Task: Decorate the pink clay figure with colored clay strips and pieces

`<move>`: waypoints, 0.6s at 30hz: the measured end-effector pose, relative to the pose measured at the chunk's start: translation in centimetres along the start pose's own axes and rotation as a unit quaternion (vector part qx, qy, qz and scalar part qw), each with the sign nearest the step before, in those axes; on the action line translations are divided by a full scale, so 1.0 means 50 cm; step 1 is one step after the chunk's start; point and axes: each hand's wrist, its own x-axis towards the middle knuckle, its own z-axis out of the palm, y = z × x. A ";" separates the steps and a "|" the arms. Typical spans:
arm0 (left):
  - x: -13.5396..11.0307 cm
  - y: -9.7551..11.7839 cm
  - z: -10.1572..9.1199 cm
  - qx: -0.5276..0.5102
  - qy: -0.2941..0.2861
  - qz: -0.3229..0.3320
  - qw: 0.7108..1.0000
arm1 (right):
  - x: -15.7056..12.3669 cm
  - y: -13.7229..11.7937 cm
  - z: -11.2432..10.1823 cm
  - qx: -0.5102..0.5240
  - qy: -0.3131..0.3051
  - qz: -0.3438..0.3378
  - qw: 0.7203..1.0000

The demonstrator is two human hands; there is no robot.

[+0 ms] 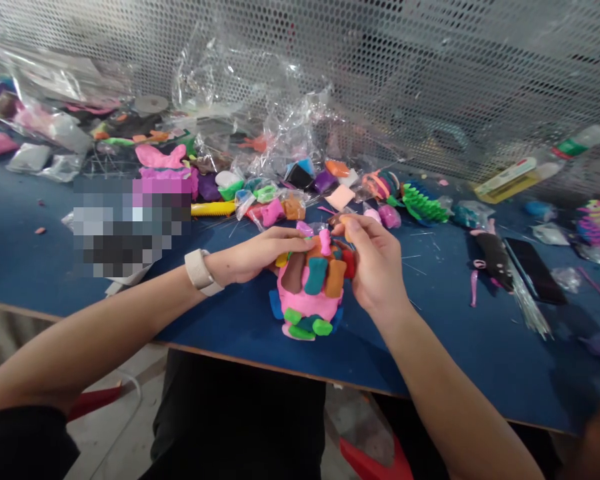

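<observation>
A pink modelling clay figure (307, 305) stands near the table's front edge. Brown, teal and orange clay strips hang down its upper part, and green and blue lumps sit around its base. A small pink clay piece (325, 241) is at its top. My left hand (257, 255) is closed around the figure's left side, with some fingers hidden behind it. At the top right of the figure, my right hand (377, 257) pinches a small brown clay piece (335, 219), partly covered by the fingertips. Its lower fingers are beside a red clay part (349, 264).
Behind the figure lie wrapped clay lumps, a yellow tool (213, 209) and crumpled clear plastic bags (300, 120). A green spiky clay model (425, 203), a tilted bottle (535, 170), a black phone (536, 270) and thin wires (529, 310) are on the right. A perforated metal panel (405, 73) borders the back.
</observation>
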 end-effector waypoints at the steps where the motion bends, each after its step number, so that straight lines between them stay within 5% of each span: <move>1: 0.001 0.001 -0.001 -0.019 0.000 0.006 1.000 | 0.001 -0.002 -0.003 0.005 -0.004 -0.006 1.000; 6: 0.006 0.001 -0.014 -0.052 0.003 0.034 0.998 | 0.009 -0.007 -0.011 0.013 -0.045 -0.011 0.999; 18: 0.023 -0.049 0.002 -0.143 -0.009 0.001 0.990 | 0.008 0.024 0.015 -0.020 0.087 -0.107 0.990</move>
